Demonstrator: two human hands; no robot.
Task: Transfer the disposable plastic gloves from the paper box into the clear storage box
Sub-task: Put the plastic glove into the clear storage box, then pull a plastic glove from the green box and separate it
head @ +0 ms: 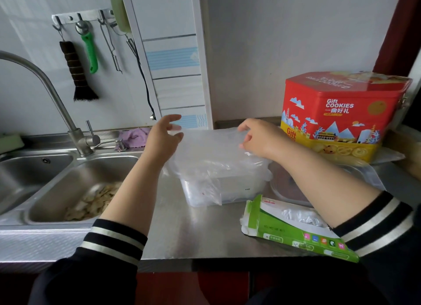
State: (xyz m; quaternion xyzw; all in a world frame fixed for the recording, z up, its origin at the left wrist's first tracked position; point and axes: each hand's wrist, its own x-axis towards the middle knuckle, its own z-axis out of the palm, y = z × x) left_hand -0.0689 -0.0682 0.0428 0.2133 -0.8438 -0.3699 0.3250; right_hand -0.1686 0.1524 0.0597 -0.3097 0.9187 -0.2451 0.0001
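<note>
Right hand (257, 140): fingers curled, gloves (211, 149) pinched at their 3 o'clock edge. Left hand (165, 137): fingers spread, laid against the stack's 9 o'clock edge; a firm grip cannot be told. Gloves are held draped over the clear box (227, 190) on the table (182, 231). Paper box (293, 229) is seen at 5 o'clock of the clear box, more gloves inside. Tin (341, 115) at 2 o'clock.

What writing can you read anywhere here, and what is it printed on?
"Gift COOKIES" and "一曲好礼": front of the red biscuit tin.
"Gift": again at the tin's lower left.
Tin lid: upside-down print, unreadable.
Green paper box: print too small and blurred.
Clear storage box: tiny marks, unreadable.
</note>
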